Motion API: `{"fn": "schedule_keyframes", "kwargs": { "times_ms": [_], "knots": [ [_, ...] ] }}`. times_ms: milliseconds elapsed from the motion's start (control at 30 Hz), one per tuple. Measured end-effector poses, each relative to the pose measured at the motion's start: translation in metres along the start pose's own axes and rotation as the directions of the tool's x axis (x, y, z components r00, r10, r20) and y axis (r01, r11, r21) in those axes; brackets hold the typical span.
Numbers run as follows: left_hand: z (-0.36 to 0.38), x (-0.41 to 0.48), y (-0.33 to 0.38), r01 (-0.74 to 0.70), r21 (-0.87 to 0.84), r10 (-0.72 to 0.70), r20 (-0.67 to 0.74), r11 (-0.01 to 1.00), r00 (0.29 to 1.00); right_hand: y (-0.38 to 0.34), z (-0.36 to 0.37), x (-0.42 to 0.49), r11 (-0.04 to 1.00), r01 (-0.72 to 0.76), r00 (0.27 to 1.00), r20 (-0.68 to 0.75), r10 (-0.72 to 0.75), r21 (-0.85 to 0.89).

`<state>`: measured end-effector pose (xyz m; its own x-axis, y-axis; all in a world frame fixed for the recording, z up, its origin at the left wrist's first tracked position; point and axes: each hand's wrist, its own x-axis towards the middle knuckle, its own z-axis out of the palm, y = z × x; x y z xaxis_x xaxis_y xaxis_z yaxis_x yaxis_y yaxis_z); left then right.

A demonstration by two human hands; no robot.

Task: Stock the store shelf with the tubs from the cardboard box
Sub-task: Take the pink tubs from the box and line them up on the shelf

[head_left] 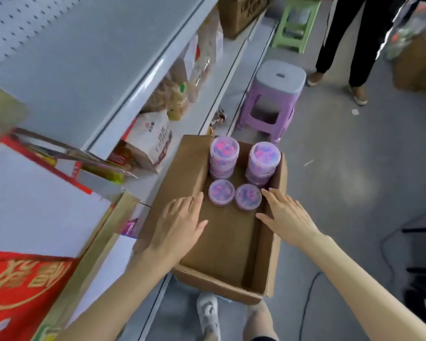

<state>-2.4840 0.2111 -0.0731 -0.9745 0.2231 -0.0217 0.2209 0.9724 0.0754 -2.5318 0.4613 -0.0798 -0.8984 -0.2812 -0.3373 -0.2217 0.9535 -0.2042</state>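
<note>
Both flat, spread hands, left hand (180, 221) and right hand (287, 216), hold nothing above the corrugated cardboard box (268, 254) (round clear plastic tubs (221, 192) far inside).

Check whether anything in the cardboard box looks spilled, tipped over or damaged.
Nothing stands out. The tubs stand upright, lids on, at the far end of the cardboard box: two stacks and two singles. No spill shows, and the box walls look intact.
</note>
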Motion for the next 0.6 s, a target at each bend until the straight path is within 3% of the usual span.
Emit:
{"fn": "schedule_keyframes", "kwargs": {
  "times_ms": [133, 233, 367, 467, 600],
  "knots": [
    [0.068, 0.024, 0.007, 0.182, -0.137, -0.162, 0.145, 0.974, 0.976, 0.023, 0.051, 0.043, 0.96, -0.121, 0.985, 0.151, 0.085, 0.252],
    [0.122, 0.036, 0.025, 0.429, -0.326, -0.335, 0.306, 0.843, 0.891, 0.037, 0.101, 0.066, 0.851, -0.292, 0.932, 0.33, 0.15, 0.437],
    [0.182, 0.057, 0.045, 0.622, -0.347, -0.497, 0.388, 0.702, 0.776, 0.049, 0.164, 0.098, 0.665, -0.482, 0.843, 0.508, 0.176, 0.571],
    [0.233, 0.075, 0.045, 0.765, -0.337, -0.612, 0.46, 0.549, 0.643, 0.056, 0.198, 0.132, 0.371, -0.65, 0.758, 0.598, 0.26, 0.663],
    [0.294, 0.1, 0.043, 0.857, -0.419, -0.668, 0.548, 0.301, 0.503, 0.07, 0.238, 0.178, -0.104, -0.703, 0.623, 0.679, 0.389, 0.704]
  ]
}}
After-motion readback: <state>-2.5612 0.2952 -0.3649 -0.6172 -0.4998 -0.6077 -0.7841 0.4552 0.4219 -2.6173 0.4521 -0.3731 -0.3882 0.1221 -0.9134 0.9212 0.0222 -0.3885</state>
